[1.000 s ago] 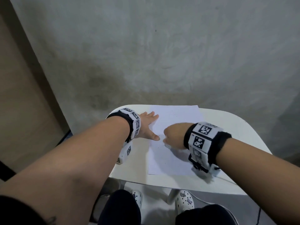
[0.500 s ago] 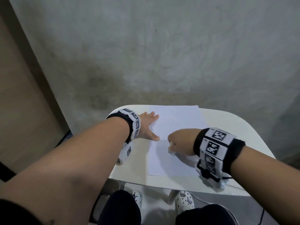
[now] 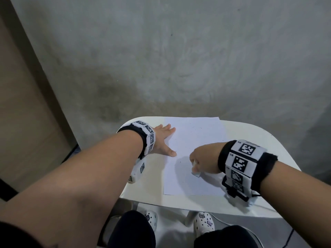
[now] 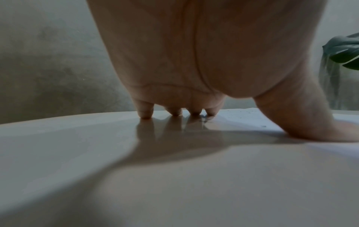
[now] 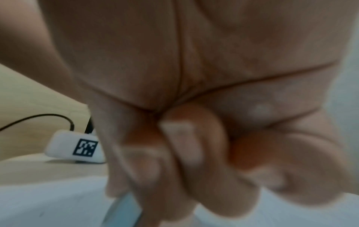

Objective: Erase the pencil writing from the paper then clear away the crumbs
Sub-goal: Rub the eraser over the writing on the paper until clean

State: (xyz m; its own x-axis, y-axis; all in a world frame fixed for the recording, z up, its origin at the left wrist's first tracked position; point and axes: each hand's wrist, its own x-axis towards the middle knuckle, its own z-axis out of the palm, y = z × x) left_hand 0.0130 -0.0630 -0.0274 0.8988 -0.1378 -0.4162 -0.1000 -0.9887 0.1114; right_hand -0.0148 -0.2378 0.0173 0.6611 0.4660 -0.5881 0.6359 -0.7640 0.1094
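- Rough grey concrete wall (image 3: pixel 179 59) rises behind a small white table (image 3: pixel 250 138) with rounded corners and a smooth, faintly glossy top that mirrors the fingertips in the left wrist view.
- Beige panel (image 3: pixel 23 113) stands at the left; white perforated clogs (image 3: pixel 204 221) show under the table's near edge.
- Both wrists wear black bands faced with white blocks carrying black-and-white square markers (image 3: pixel 245 158).
- Paper (image 3: pixel 195 140), a flat white rectangular sheet, lies lengthwise on the middle of the table, its far edge at the table's far rim.
- Small dark crumbs (image 4: pixel 250 112) speckle the paper; only faint marks show on it, too small to read.
- Left hand (image 3: pixel 162 140) is spread wide and flat, fingertips pressing near the paper's left edge, thumb on the sheet.
- Right hand (image 3: pixel 202 160) is curled tight round a pale blue-white eraser (image 3: pixel 196 173), whose lower end meets the paper near its middle.
- Right wrist view is blurred; the eraser's bluish end (image 5: pixel 126 212) juts below the fingers.
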